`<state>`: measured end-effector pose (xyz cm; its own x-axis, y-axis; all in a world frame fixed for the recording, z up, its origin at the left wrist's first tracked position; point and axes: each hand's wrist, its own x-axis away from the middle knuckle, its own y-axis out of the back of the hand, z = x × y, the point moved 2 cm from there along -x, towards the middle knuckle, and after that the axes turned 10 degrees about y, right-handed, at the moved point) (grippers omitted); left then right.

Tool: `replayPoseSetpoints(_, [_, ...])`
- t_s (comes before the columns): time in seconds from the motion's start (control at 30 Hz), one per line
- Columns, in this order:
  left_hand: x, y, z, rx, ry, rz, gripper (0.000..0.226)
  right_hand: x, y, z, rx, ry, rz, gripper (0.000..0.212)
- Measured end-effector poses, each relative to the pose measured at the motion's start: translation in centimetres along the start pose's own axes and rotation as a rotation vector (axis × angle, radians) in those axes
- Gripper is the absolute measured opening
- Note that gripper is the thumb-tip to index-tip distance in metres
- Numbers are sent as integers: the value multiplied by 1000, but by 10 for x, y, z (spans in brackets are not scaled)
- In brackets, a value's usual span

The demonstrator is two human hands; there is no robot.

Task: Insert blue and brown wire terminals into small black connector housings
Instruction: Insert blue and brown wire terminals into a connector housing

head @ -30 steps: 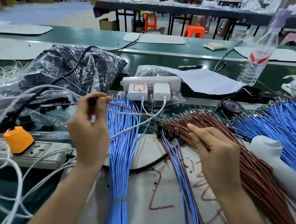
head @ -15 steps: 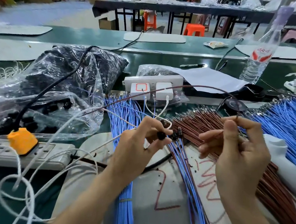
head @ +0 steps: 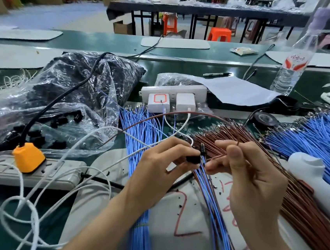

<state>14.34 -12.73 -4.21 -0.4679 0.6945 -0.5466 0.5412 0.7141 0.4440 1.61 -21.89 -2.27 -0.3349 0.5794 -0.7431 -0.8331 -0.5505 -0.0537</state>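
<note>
- Left hand [head: 162, 165] pinches housing [head: 193, 159] at fingertips, judged presented to the other hand for insertion.
- Right hand [head: 256, 175] pinches brown wire [head: 212, 116] near its terminal, aimed at housing; slack loops clear above.
- Housing held above surface [head: 166, 222], between blue bundle [head: 139, 126] and brown bundle [head: 303, 210].

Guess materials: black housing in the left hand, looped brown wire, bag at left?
The black housing: likely moulded plastic, matte, no glint. The brown wire: smooth plastic-looking insulation, bends in an easy loop; core hidden. The bag: thin clear plastic film, crinkled, with sharp highlights.
</note>
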Motion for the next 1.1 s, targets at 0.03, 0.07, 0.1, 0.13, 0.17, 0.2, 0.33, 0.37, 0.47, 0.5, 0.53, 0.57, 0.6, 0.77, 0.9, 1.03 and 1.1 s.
replayPoseSetpoints(0.03, [0,0,0,-1,2,-1,19,1,0,0,15,-9,8,17])
replayPoseSetpoints(0.07, [0,0,0,-3,2,0,20,2,1,-1,34,-17,14,17])
replayPoseSetpoints(0.1, [0,0,0,-3,1,1,20,2,1,-1,48,-23,19,18])
replayPoseSetpoints(0.13, [0,0,0,-3,0,1,21,3,1,-2,56,-25,23,18])
replayPoseSetpoints(0.17, [0,0,0,-2,-2,-1,21,2,2,-2,63,-25,26,18])
replayPoseSetpoints(0.2, [0,0,0,-1,-4,-3,22,2,1,-3,71,-23,33,18])
replayPoseSetpoints(0.33, [0,0,0,4,-13,-2,23,3,0,-4,130,22,87,19])
replayPoseSetpoints(0.37, [0,-1,0,-3,-22,-1,23,3,-1,-3,160,43,102,19])
replayPoseSetpoints(0.47, [1,-1,0,-18,-37,0,23,3,-1,-3,214,87,111,17])
replayPoseSetpoints(0.5, [1,-1,0,-17,-35,-3,23,3,-1,-3,227,100,110,16])
replayPoseSetpoints(0.53, [1,-1,1,-16,-33,-6,23,3,0,-3,237,112,108,16])
replayPoseSetpoints(0.57, [1,-1,1,-17,-35,-6,23,3,0,-3,248,123,110,16])
replayPoseSetpoints(0.6, [1,-1,1,-18,-40,-4,23,2,0,-3,266,138,120,17])
replayPoseSetpoints(0.77, [1,-1,1,-70,-70,-24,22,3,-2,-6,321,188,214,22])
replayPoseSetpoints(0.9, [1,-1,1,-158,-109,-56,22,4,-3,-9,319,185,234,17])
replayPoseSetpoints(1.03, [0,0,0,-170,-113,-152,22,6,-5,-14,246,57,277,26])
replayPoseSetpoints(1.1, [0,2,-2,-116,-84,-156,19,7,-6,-14,205,7,298,31])
